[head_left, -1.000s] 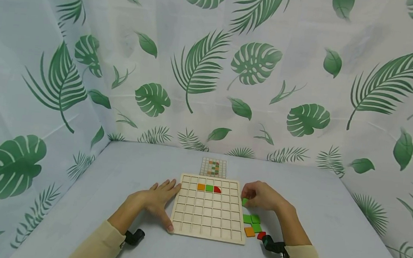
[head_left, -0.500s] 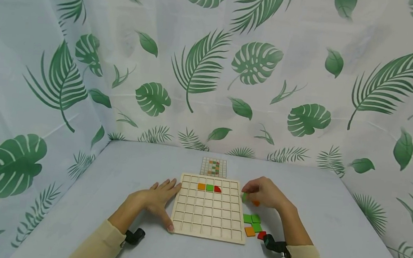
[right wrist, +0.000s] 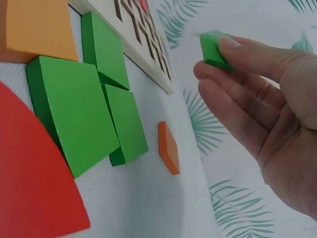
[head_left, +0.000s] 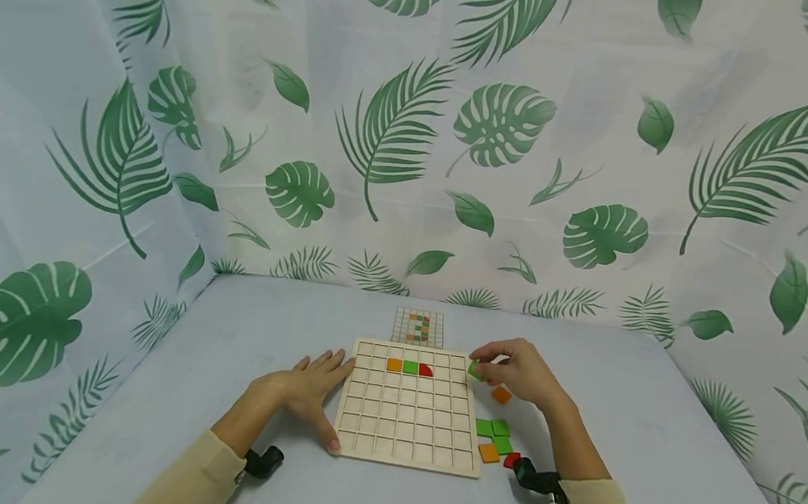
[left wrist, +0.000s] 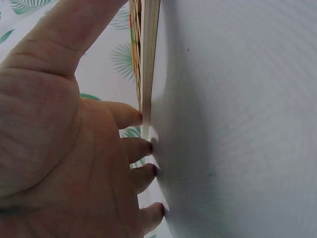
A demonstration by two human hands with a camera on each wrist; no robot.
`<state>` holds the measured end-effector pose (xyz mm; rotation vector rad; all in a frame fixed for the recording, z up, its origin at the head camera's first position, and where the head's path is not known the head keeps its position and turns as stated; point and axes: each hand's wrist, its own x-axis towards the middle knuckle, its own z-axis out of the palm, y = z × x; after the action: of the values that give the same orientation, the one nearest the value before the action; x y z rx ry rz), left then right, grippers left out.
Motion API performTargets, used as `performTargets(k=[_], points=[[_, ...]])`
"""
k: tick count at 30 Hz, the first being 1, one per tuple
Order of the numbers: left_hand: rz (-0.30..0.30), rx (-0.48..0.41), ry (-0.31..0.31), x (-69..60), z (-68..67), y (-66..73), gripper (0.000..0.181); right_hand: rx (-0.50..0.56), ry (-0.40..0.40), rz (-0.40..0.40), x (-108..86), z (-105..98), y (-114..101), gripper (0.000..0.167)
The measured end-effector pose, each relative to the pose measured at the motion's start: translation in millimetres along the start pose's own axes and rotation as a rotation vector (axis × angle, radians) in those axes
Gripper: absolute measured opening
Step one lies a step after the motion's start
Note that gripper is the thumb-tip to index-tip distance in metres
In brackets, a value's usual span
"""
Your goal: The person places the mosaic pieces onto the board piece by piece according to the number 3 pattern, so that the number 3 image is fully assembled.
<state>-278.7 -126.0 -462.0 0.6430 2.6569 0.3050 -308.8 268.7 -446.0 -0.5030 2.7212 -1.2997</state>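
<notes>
A square wooden grid board [head_left: 406, 414] lies flat on the table. In its second row from the far side sit an orange tile [head_left: 394, 365], a green tile [head_left: 411, 367] and a red rounded tile [head_left: 425, 370]. My left hand [head_left: 310, 389] rests against the board's left side, fingers spread, thumb at the near corner. In the right wrist view, my right hand [right wrist: 267, 94] pinches a green square tile [right wrist: 212, 51] between thumb and fingers. The head view puts that hand [head_left: 517, 370] above the table by the board's far right edge.
Right of the board lie several loose tiles: green ones [head_left: 500, 445], an orange one [head_left: 488, 453], a red one [head_left: 511, 460] partly behind the wrist camera, and a separate orange one [head_left: 501, 395]. Behind the board is a printed pattern card [head_left: 419, 327]. A leaf-patterned curtain [head_left: 493, 236] encloses the table.
My right hand has lifted away from the table and moved slightly toward the far side with the green tile, uncovering an orange tile beneath it. The left hand has stayed in place.
</notes>
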Motion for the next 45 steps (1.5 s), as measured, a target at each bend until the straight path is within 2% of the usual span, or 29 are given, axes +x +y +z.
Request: performTargets(k=[5, 9, 14, 21, 34, 38, 45], points=[[0.002, -0.005, -0.001, -0.3, -0.5, 0.6, 0.145, 0.061, 0.016, 0.011, 1.6, 3, -2, 0.026], [0.000, -0.001, 0.000, -0.8, -0.7, 1.4, 0.145, 0.101, 0.043, -0.024, 3.9, 5, -2, 0.028], [-0.001, 0.007, 0.000, -0.2, -0.5, 1.6, 0.145, 0.103, 0.084, -0.085, 6.5, 9, -2, 0.028], [-0.006, 0.009, 0.002, -1.1, -1.1, 1.4, 0.145, 0.099, 0.115, -0.107, 10.5, 17, -11, 0.025], [0.003, 0.004, -0.002, -1.4, -0.7, 2.5, 0.145, 0.117, 0.129, -0.133, 18.6, 38, -24, 0.018], [0.008, -0.001, -0.002, -2.0, -1.0, 2.6, 0.145, 0.108, 0.134, -0.108, 20.0, 43, -26, 0.017], [0.009, 0.003, 0.000, -1.1, -0.1, 1.6, 0.145, 0.131, 0.071, -0.071, 19.8, 50, -30, 0.017]])
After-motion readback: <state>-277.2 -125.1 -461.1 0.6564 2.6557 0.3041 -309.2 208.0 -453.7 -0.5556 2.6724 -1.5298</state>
